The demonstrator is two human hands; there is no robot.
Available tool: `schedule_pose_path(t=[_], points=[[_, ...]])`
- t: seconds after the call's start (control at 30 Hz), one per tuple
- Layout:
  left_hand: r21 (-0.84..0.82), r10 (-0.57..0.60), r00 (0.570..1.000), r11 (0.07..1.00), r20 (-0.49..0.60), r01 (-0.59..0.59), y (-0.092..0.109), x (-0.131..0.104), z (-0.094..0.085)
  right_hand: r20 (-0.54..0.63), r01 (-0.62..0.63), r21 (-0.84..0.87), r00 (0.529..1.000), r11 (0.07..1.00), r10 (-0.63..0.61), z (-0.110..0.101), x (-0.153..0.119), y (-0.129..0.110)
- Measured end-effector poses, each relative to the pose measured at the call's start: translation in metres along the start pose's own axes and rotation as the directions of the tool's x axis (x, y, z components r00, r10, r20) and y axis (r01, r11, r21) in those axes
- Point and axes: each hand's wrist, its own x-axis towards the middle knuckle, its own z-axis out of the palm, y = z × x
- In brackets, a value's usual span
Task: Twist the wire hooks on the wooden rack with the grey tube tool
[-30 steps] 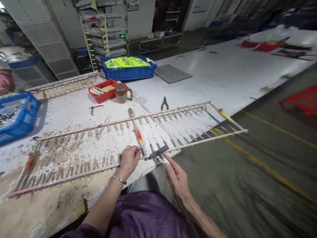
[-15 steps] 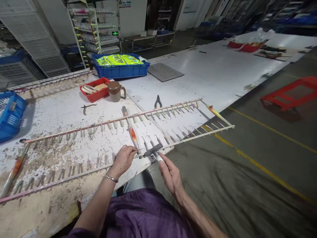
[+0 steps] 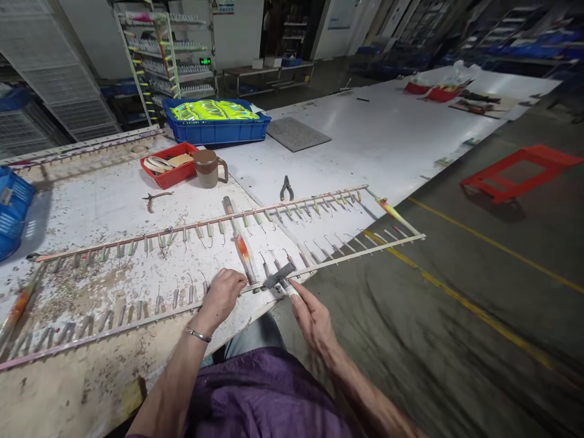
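From where I stand, the worker's two hands meet at the near side of a long, narrow frame [image 3: 132, 237] lying across the white desk [image 3: 360, 134], its right end jutting past the edge over the floor. The right hand [image 3: 314, 319] is closed around the pale handle of a hammer [image 3: 279, 275], whose dark head sits at the front rail [image 3: 114, 332]; I can't tell whether it touches. Just beside it, the left hand [image 3: 223, 295] has thumb and fingertips drawn together at that same rail, close to the end of a crossbar [image 3: 241, 244] with an orange band. Whether something small is pinched there, I can't make out. Short pieces with wire hooks [image 3: 157, 303] line both long rails, pointing inward.

Beyond the frame lie black-handled pliers [image 3: 286, 190] and, farther left, a smaller reddish-handled tool [image 3: 155, 198]. A brown-topped mug [image 3: 207, 170] stands right beside a red tray [image 3: 171, 178]. Behind them is a blue bin [image 3: 219, 131] heaped with bright yellow-green packets [image 3: 212, 111], next to a flat grey board [image 3: 298, 134].
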Motion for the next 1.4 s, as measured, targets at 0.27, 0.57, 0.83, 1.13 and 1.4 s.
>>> schedule_pose_path(t=[0.27, 0.57, 0.83, 1.13, 1.4], points=[[-0.036, -0.105, 0.993, 0.994, -0.046, 0.103, 0.001, -0.002, -0.005, 0.177, 0.122, -0.385, 0.983, 0.915, -0.056, -0.026, 0.074, -0.028], [-0.052, -0.104, 0.992, 0.994, -0.074, 0.101, 0.006, -0.001, -0.002, 0.418, 0.329, -0.731, 0.908, 0.598, 0.012, 0.015, 0.049, -0.048], [-0.038, -0.126, 0.989, 0.992, -0.077, 0.124, 0.005, 0.003, 0.003, 0.216, 0.148, -0.828, 0.974, 0.541, 0.063, 0.070, 0.021, -0.030], [-0.077, -0.160, 0.985, 0.985, -0.067, 0.154, 0.009, 0.008, 0.006, 0.185, 0.125, -0.864, 0.980, 0.487, 0.076, 0.077, 0.020, -0.036], [-0.141, -0.210, 0.974, 0.970, -0.085, 0.197, 0.014, 0.011, 0.007, 0.183, 0.112, -0.840, 0.980, 0.531, 0.082, 0.080, 0.023, -0.029]])
